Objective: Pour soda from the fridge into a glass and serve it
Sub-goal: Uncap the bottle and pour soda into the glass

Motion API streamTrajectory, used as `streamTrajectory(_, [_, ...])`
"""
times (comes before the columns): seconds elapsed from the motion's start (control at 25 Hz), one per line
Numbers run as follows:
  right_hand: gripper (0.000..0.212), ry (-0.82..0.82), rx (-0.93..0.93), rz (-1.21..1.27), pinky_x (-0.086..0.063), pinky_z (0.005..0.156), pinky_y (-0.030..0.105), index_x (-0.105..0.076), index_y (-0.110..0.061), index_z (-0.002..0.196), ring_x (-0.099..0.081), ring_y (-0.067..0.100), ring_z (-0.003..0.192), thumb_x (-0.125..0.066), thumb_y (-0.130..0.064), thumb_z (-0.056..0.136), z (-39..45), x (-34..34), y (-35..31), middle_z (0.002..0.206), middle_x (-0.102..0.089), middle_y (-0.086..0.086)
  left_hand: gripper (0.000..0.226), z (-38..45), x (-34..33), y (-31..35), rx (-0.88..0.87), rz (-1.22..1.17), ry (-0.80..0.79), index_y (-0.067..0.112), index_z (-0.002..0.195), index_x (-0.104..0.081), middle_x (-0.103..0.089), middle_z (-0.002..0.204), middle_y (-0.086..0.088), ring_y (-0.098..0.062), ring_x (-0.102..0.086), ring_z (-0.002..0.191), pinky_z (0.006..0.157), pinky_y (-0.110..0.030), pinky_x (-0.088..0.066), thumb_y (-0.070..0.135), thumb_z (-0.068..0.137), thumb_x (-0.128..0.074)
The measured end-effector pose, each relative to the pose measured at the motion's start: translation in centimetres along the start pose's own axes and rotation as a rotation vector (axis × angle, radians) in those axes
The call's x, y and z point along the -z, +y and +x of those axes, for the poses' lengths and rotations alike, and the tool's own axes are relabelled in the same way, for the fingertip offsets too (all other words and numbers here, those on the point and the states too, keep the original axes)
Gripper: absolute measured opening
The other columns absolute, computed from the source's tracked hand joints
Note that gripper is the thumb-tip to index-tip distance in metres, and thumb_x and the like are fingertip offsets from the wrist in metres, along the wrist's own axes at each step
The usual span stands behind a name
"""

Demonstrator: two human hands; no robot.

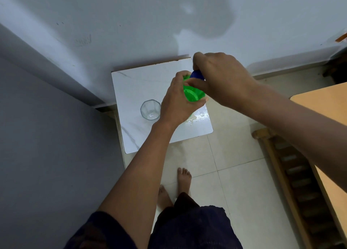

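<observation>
Green plastic shows between two hands in the head view: one bottle [193, 93] with one blue cap [196, 74], held above a small white marble-patterned desk [150, 79] set in the corner of grey-blue walls. One empty clear glass [150, 110] stands upright on the desk, just left of the bottle and apart from it. A wet patch [197, 117] glistens on the desk below the bottle.

Two bare forearms reach forward. The left hand [176, 100] comes up from below, its grip wrapped around the bottle's body, thumb side toward the camera. The right hand [219, 79] comes in from the right with its back facing up, its grip clenched over the cap, thumb lying across the bottle's neck. The two hands touch at the bottle.

Two bare feet [180, 185] stand on pale floor tiles [244, 183] before the desk. One wooden chair [293, 166] stands at the right, beside a tan tabletop [323, 102].
</observation>
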State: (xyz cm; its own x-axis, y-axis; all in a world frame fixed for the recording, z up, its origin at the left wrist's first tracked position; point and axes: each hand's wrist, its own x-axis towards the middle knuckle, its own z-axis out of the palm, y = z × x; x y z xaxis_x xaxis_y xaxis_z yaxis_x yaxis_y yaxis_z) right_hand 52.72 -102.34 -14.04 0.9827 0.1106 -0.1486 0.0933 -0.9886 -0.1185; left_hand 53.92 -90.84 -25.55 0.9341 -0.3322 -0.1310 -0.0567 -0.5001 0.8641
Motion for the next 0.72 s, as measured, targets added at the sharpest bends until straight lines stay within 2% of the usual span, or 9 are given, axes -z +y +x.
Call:
streamTrajectory(0.16, [0.026,-0.034,0.102,0.034,-0.041,0.076,0.041,-0.051,-0.002,0.112,-0.052,0.034,0.098,-0.057,-0.018,0.094,0.1,-0.1,0.1,0.11,-0.057,0.017,0.077,0.1,0.0,-0.1,0.005,0.025,-0.013,0.031,0.127,-0.038,-0.054,0.124,0.012,-0.013,-0.054,0.108,0.081,-0.029,-0.048,0.044,0.065,-0.082])
streamTrajectory(0.36, [0.03,-0.092,0.26,0.096,-0.045,0.08,0.042,-0.058,-0.007,0.114,-0.052,0.029,0.102,-0.062,-0.002,0.085,0.1,0.8,1.5,0.112,-0.057,0.011,0.076,0.3,-0.4,-0.1,0.005,0.027,0.001,0.027,0.126,-0.039,-0.055,0.123,0.009,-0.014,-0.055,0.109,0.083,-0.03,-0.048,0.045,0.066,-0.082])
streamTrajectory(0.44, [0.034,-0.073,0.241,0.093,-0.047,0.08,0.041,-0.059,-0.009,0.118,-0.054,0.029,0.103,-0.064,-0.004,0.085,0.1,0.8,1.4,0.113,-0.058,0.01,0.078,0.3,-0.4,-0.1,0.008,0.021,-0.006,0.027,0.128,-0.038,-0.054,0.125,0.009,-0.014,-0.055,0.111,0.085,-0.03,-0.049,0.045,0.066,-0.082])
streamTrajectory(0.56, [0.035,0.014,0.098,0.045,-0.045,0.076,0.037,-0.061,-0.006,0.114,-0.056,0.029,0.097,-0.068,-0.027,0.087,0.4,0.1,0.8,0.108,-0.061,0.014,0.078,0.3,-0.4,-0.3,0.007,-0.012,-0.019,0.029,0.128,-0.038,-0.055,0.126,0.01,-0.013,-0.055,0.11,0.086,-0.031,-0.052,0.043,0.065,-0.083])
streamTrajectory(0.6, [0.034,0.016,0.078,0.014,-0.042,0.075,0.036,-0.062,-0.005,0.112,-0.056,0.03,0.096,-0.067,-0.029,0.088,0.6,0.0,0.6,0.107,-0.061,0.015,0.078,0.3,-0.3,-0.3,0.008,-0.008,-0.02,0.028,0.127,-0.039,-0.054,0.126,0.01,-0.013,-0.055,0.109,0.085,-0.03,-0.051,0.043,0.065,-0.083])
streamTrajectory(0.72, [0.027,-0.02,0.149,0.031,-0.042,0.074,0.036,-0.065,-0.006,0.111,-0.056,0.031,0.096,-0.068,-0.018,0.087,0.8,0.2,1.0,0.107,-0.061,0.014,0.077,0.3,-0.1,-0.2,0.014,0.01,-0.019,0.028,0.126,-0.039,-0.054,0.125,0.01,-0.013,-0.054,0.109,0.082,-0.027,-0.047,0.044,0.065,-0.083])
